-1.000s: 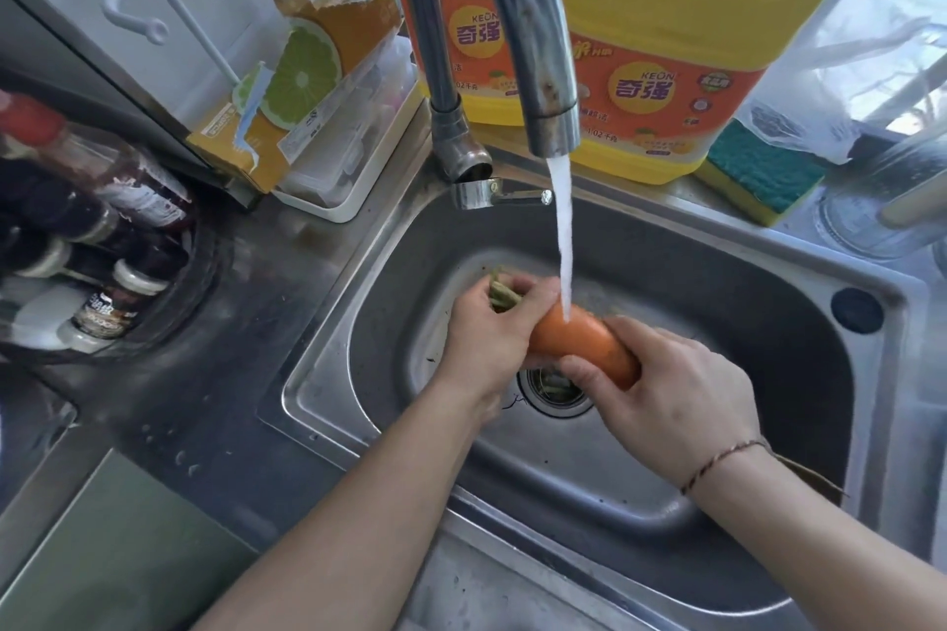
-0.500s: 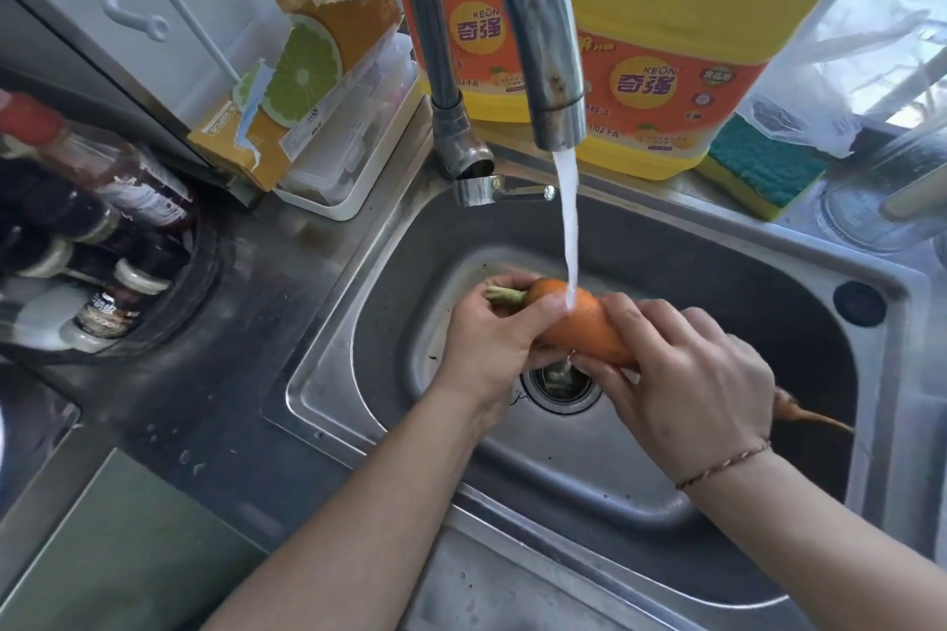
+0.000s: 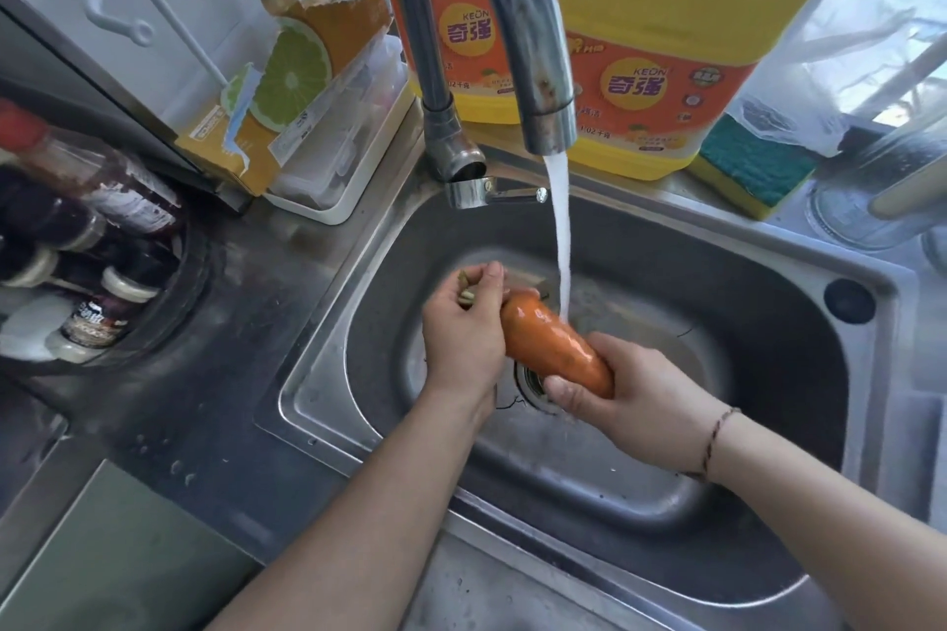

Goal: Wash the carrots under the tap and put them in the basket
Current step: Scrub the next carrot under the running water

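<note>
Carrot [image 3: 556, 346] shifted since 0.5 s ago: now tilted, top end up-left, more orange showing. L hand [image 3: 461, 333] pinches stem end; R hand [image 3: 635, 405] grips lower end. Held over sink [image 3: 768, 282] centre, above drain. Tap [image 3: 533, 67] stream hits carrot's upper side.

Two bare forearms in view, no sleeves visible. Left hand [image 3: 464, 333]: no rings, no wristwear seen. Right hand [image 3: 640, 405]: one thin braided cord bracelet [image 3: 715, 436], dark reddish-brown, worn at the wrist. Fingernails short, unpainted where visible
</note>
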A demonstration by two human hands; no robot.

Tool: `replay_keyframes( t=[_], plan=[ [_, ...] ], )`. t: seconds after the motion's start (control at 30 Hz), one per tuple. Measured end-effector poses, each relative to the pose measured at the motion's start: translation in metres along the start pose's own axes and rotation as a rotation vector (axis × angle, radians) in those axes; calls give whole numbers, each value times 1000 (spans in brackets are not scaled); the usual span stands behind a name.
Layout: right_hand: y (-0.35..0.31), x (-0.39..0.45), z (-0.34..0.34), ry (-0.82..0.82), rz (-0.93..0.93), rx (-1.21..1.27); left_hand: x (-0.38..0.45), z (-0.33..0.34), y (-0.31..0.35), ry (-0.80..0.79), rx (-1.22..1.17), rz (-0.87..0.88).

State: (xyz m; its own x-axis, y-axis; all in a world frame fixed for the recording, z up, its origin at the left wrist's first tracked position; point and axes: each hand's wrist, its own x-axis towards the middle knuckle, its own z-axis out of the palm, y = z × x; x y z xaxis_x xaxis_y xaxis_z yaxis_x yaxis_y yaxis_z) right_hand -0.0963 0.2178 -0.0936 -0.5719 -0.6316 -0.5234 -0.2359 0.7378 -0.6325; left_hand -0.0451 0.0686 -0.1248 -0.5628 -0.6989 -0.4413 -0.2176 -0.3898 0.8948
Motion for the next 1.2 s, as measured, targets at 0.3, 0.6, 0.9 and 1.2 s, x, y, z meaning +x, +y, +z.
replay_keyframes(
  t=[0.3, 0.6, 0.9, 1.2],
  plan=[
    [-17, 14, -8, 60, 273, 341, 1, 15, 6, -65, 235, 119],
    [-21, 4, -11, -8, 60, 411, 14, 3, 19, -93, 310, 179],
    [-23, 14, -12, 44, 189, 352, 17, 11, 8, -102, 377, 150],
    [-17, 13, -7, 44, 78, 267, 25, 14, 16, -56, 389, 144]
  ],
)
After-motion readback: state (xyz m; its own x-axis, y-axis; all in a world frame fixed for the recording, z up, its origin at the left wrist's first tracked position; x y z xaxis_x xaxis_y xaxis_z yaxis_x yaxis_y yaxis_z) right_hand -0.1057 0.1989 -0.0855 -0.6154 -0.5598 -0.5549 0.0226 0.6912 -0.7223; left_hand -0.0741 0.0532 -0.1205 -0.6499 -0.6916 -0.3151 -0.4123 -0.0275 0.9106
